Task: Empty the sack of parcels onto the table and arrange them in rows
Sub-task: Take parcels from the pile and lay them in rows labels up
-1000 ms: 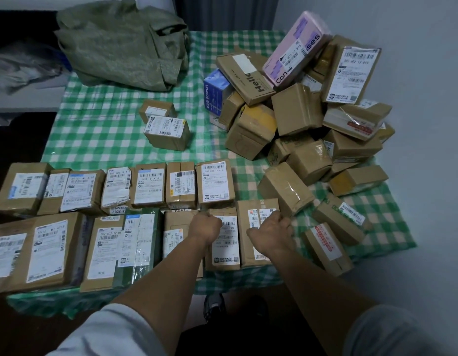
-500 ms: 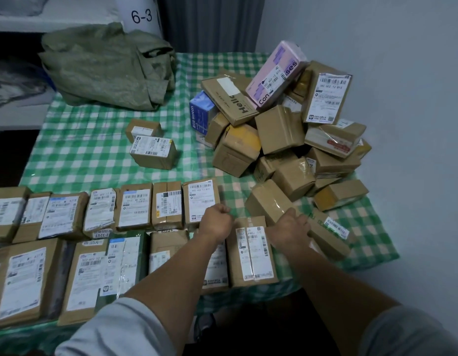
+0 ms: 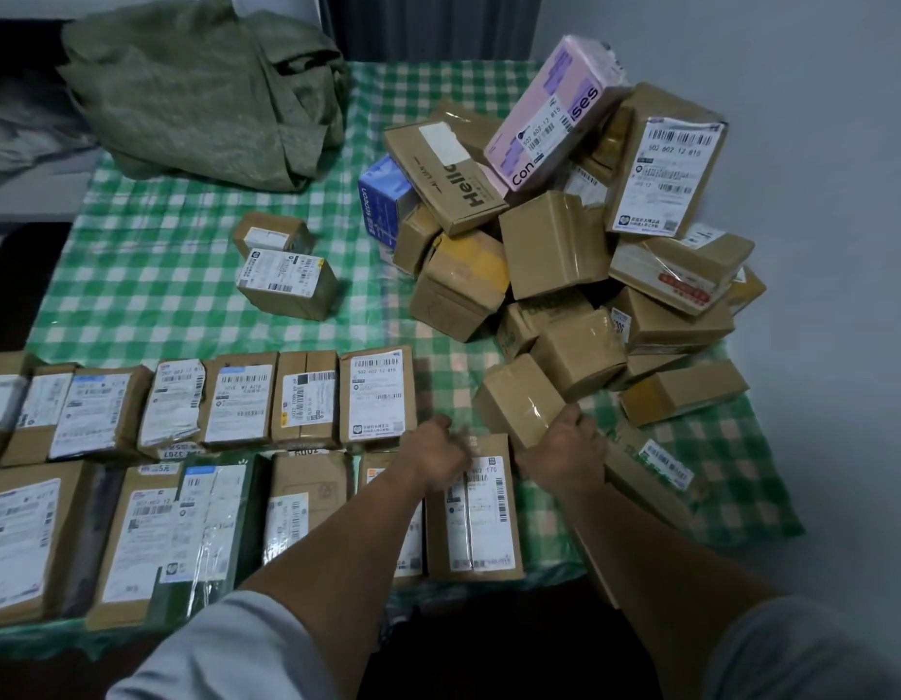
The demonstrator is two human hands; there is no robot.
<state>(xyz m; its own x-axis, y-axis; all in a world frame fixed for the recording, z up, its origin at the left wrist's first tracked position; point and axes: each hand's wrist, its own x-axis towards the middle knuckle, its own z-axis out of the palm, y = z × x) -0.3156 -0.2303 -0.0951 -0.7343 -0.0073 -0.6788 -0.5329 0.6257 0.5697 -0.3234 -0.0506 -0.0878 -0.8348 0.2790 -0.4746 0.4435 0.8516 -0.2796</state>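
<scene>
The empty green sack lies crumpled at the table's back left. A loose pile of parcels fills the right side, with a pink box on top. Two rows of labelled parcels run along the front left. My left hand is blurred, fingers curled, at the far edge of the front row's last labelled parcel. My right hand holds the near corner of a brown taped box at the foot of the pile; its fingertips are hidden.
Two small parcels stand apart mid-table on the green checked cloth. A long flat parcel lies under my right forearm near the table's right front corner. A grey wall is on the right, shelves at the back left.
My right hand left the labelled parcel and moved right and forward onto the brown taped box. My left hand shifted slightly toward that parcel's far edge. The camera view tilted.
</scene>
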